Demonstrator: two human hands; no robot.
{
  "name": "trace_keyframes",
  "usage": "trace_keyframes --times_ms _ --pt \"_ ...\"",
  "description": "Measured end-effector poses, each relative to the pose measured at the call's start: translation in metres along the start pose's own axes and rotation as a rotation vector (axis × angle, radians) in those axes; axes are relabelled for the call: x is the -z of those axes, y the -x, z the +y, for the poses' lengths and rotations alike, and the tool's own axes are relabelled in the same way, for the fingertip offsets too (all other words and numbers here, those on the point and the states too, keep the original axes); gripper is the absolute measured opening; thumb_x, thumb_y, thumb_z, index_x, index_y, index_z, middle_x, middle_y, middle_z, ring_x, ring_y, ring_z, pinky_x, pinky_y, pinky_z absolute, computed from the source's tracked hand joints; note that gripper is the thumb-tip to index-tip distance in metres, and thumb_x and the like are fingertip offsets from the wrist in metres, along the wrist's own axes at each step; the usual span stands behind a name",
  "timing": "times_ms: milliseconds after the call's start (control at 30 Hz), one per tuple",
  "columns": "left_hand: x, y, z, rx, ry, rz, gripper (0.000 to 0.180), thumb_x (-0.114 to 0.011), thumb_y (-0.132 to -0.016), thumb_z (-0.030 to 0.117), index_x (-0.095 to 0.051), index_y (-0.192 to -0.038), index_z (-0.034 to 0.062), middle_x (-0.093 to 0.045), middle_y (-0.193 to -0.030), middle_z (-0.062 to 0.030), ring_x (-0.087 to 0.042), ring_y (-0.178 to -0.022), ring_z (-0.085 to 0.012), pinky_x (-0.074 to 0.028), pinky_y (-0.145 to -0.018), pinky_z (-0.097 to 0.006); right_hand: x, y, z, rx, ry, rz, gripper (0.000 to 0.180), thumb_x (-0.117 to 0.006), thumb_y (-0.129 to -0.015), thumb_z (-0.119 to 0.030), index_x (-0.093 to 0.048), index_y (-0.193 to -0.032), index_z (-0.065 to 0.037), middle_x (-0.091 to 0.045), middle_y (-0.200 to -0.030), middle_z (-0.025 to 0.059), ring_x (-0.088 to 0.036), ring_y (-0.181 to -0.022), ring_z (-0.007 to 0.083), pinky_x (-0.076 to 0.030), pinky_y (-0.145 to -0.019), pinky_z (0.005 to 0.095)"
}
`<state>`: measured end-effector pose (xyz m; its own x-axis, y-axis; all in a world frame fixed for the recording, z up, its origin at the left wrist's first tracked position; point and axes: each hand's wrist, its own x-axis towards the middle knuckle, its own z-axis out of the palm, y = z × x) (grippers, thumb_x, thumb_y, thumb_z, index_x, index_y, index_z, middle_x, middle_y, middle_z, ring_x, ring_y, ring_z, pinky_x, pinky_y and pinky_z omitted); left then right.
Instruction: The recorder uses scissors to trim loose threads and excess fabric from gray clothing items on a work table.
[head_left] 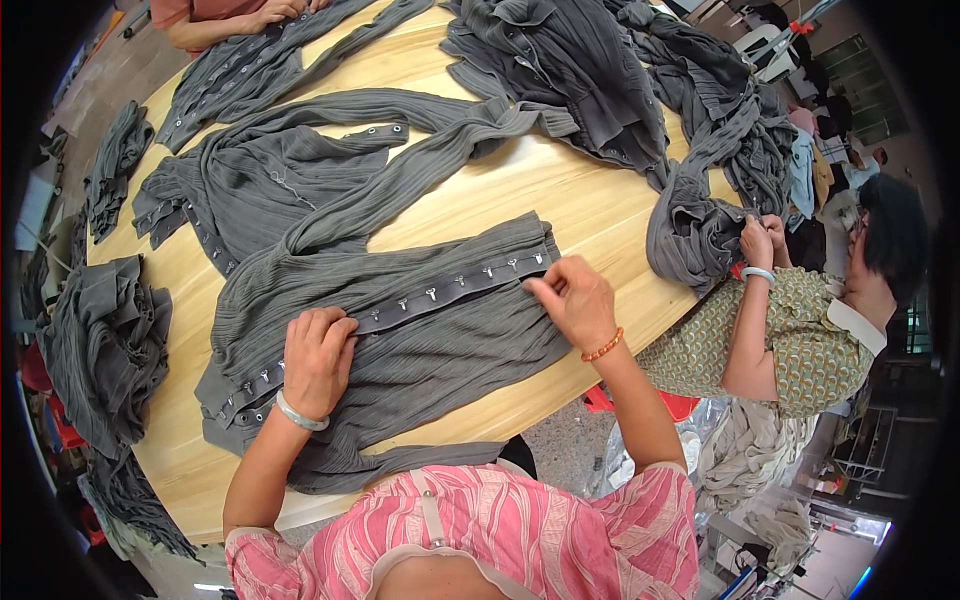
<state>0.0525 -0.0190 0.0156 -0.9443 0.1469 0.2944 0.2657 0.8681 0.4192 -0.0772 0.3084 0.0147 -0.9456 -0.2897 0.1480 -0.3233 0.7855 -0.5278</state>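
A dark grey ribbed long-sleeved top (450,360) lies spread on the wooden table in front of me. A dark band (440,296) with several metal hooks runs slantwise along its front. My left hand (318,362) rests on the garment, its fingers bent together at the band near the middle. At the band's far right end, by the hem, my right hand (575,300) has thumb and forefinger pinched at the band's edge. The fingertips hide what part of the cloth each hand grips.
Beyond it lies another grey top (290,180) with eyelets. Garment piles (560,70) stand at the back and a folded stack (105,350) at the left. On the right, a co-worker (810,330) handles grey cloth; another person's hands (275,14) work at the far edge of the table (610,215).
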Motion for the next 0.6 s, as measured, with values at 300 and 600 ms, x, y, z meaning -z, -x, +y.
trace_keyframes --times_ms 300,600 --pt "0.029 0.048 0.006 0.196 -0.023 0.123 0.043 -0.071 -0.076 0.000 -0.059 -0.117 0.0029 -0.060 -0.113 -0.0163 -0.056 -0.105 -0.0352 -0.043 -0.092 -0.042 -0.022 0.004 -0.014 0.048 -0.043 -0.031 0.021 -0.079 -0.075 -0.021 -0.064 -0.077 -0.007 -0.061 -0.081 0.0073 -0.057 -0.078 0.0286 -0.046 -0.071 0.0383" --pt "0.064 0.166 -0.030 0.528 -0.227 0.167 0.034 -0.067 -0.084 0.005 -0.060 -0.116 0.0023 -0.058 -0.121 -0.0171 -0.053 -0.114 -0.0350 -0.038 -0.100 -0.042 0.001 0.037 -0.004 -0.278 -0.972 -0.076 0.013 -0.064 -0.091 0.001 -0.053 -0.088 -0.006 -0.046 -0.075 -0.0089 -0.039 -0.062 -0.0028 -0.031 -0.051 0.0169"
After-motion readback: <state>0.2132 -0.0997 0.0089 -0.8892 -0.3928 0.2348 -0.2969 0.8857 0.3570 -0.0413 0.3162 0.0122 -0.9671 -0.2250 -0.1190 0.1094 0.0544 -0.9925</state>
